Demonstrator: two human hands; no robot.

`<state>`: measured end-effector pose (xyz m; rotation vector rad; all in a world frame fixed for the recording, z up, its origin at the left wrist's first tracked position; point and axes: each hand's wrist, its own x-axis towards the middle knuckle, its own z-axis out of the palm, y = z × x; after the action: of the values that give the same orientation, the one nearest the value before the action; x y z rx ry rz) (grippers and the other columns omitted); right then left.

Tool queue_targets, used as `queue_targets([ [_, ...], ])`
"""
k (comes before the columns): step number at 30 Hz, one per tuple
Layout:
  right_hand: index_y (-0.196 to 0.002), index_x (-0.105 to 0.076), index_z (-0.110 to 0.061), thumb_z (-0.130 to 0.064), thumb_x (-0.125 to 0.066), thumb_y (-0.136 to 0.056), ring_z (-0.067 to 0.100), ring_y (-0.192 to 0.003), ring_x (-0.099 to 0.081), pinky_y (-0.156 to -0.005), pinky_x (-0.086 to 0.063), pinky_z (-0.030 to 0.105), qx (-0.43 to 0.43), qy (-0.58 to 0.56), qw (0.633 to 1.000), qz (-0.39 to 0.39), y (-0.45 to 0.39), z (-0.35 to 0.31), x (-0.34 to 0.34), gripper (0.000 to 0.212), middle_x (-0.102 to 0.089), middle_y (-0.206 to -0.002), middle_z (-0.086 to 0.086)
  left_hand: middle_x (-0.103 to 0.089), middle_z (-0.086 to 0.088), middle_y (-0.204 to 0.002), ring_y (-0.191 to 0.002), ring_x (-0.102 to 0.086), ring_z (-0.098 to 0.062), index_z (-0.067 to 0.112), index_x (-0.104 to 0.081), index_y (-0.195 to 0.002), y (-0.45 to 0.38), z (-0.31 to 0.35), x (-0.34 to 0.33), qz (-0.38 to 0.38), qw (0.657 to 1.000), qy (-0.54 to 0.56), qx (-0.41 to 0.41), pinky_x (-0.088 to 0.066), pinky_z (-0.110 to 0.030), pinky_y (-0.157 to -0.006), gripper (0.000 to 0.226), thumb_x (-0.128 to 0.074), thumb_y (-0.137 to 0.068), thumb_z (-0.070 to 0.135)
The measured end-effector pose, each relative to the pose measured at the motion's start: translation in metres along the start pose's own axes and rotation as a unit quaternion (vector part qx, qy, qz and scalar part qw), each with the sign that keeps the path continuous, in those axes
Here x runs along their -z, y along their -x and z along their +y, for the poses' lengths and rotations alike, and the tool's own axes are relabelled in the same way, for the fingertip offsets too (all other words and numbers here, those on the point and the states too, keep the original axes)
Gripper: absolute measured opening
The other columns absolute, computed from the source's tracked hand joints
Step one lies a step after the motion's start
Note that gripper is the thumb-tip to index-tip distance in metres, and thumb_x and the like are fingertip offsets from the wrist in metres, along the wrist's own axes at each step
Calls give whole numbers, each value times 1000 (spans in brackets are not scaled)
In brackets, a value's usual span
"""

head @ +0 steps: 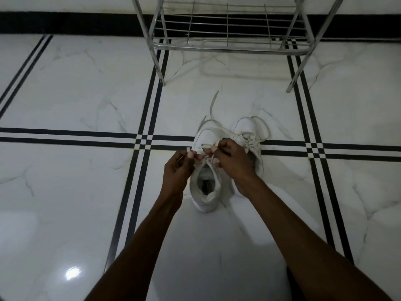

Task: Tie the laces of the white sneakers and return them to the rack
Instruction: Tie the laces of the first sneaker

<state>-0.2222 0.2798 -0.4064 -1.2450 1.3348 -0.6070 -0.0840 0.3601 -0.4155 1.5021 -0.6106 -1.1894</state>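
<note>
hands [204,164] pinching laces [211,127], floor [76,94] open

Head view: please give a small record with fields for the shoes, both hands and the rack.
near sneaker: white sneaker on the floor, opening toward the camera, laces being worked
far sneaker: second sneaker beside it on the right, laces loose
left hand: left hand pinches a lace end
right hand: right hand pinches the other lace
rack: metal rack behind the shoes, lowest shelf holds no shoes
</note>
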Motion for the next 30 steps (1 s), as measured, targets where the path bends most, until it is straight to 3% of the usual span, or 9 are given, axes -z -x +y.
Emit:
queue_targets([
  [4, -96, -60, -12, -19, -61, -98, 6, -76, -75, -79, -63, 38, 8, -34, 999, 14, 3, -9, 4, 8, -77, -84, -2, -70, -7, -85, -112, -71, -25, 3, -65, -122, -2, 19, 2, -19, 999, 38, 28, -50, -53, -106, 36, -53, -104, 31],
  [9, -100, -74, -9, -17, -67, -93, 21, -80, -76, -68, -57, 26, 70, 30, 997, -9, 1, -21, 4, 13, -79, -91, 9, -78, -11, -106, -110, -72, -26, 5, -71, -110, -10, 47, 2, -36, 993, -35, -102, -53, -52, -104, 27, -55, -103, 26],
  [12, -106, -77, -13, -13, -63, -95, 11, -80, -71, -71, -52, 17, 109, 191, 964, -149, 0, -33, 9, 18, -78, -94, 4, -79, -7, -105, -107, -73, -17, 5, -75, -108, -19, 64, -3, -77, 979, -109, -155, -56, -35, -95, 27, -56, -103, 24],
  [15, -108, -74, -21, -27, -64, -96, 6, -84, -66, -75, -51, 17, 96, 242, 929, -262, 1, -45, 13, 17, -73, -95, -4, -78, -11, -103, -100, -74, -15, 1, -73, -110, -28, 64, -5, -106, 970, -151, -158, -59, -25, -82, 29, -53, -105, 23],
  [19, -79, -73, -22, -33, -68, -92, 6, -67, -64, -66, -46, 25, 157, 277, 937, -143, -7, -46, 24, 18, -69, -71, -9, -76, -18, -98, -92, -75, -23, 0, -69, -111, -31, 46, -6, -148, 973, -156, -83, -61, -30, -87, 45, -40, -109, 35],
  [23, -91, -81, -15, -13, -78, -81, 16, -77, -72, -75, -60, 32, 211, 308, 925, -66, -16, -39, 33, 11, -80, -90, 5, -76, -15, -97, -92, -74, -25, 3, -68, -109, -34, 31, -10, -105, 977, -170, -72, -60, -37, -88, 34, -49, -106, 31],
  [26, -85, -82, -20, -13, -80, -76, 9, -70, -72, -71, -61, 31, 244, 298, 923, 24, -14, -33, 27, 12, -79, -82, -1, -76, -8, -92, -84, -74, -14, 4, -68, -109, -36, 25, -12, -57, 983, -164, -65, -58, -32, -80, 25, -56, -103, 26],
  [28, -82, -81, -18, -13, -81, -75, 6, -66, -72, -69, -61, 27, 237, 250, 937, 51, -12, -28, 22, 8, -79, -78, -2, -77, -3, -94, -85, -73, -6, 6, -68, -114, -35, 25, -14, -57, 983, -163, -58, -56, -27, -80, 25, -52, -105, 23],
  [30, -82, -80, -11, -12, -83, -75, 8, -69, -74, -71, -62, 27, 210, 160, 963, 51, -11, -24, 22, 7, -78, -78, 1, -77, -4, -108, -98, -73, -8, 11, -64, -129, -36, 24, -13, -76, 975, -199, -57, -59, -34, -91, 28, -52, -104, 19],
])
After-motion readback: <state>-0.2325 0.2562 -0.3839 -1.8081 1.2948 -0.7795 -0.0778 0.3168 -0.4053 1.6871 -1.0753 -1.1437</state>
